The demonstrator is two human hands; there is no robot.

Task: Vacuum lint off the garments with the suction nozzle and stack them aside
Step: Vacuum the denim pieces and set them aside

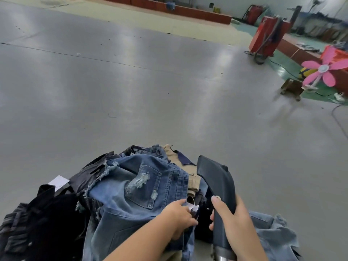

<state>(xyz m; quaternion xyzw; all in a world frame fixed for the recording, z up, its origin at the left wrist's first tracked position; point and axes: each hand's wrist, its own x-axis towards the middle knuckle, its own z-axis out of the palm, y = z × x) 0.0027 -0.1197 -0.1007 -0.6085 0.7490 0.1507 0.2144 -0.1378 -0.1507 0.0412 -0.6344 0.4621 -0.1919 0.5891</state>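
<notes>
A heap of garments lies at the bottom of the view on a large grey table (131, 81). On top are ripped blue jeans (139, 187), with dark clothes (43, 219) to the left and a khaki piece (180, 157) behind. My left hand (178, 215) pinches a dark garment with a white tag at the jeans' right edge. My right hand (231, 219) grips the handle of the dark suction nozzle (216, 178), which points up and away just right of the jeans. More pale denim (273, 234) lies to the right.
A white paper tag (59, 182) lies at the heap's left. Past the table's right edge stand a pink-bladed fan (323, 71), a wooden stool (291, 88), a red machine (267, 36) with hoses, and cables on a green floor.
</notes>
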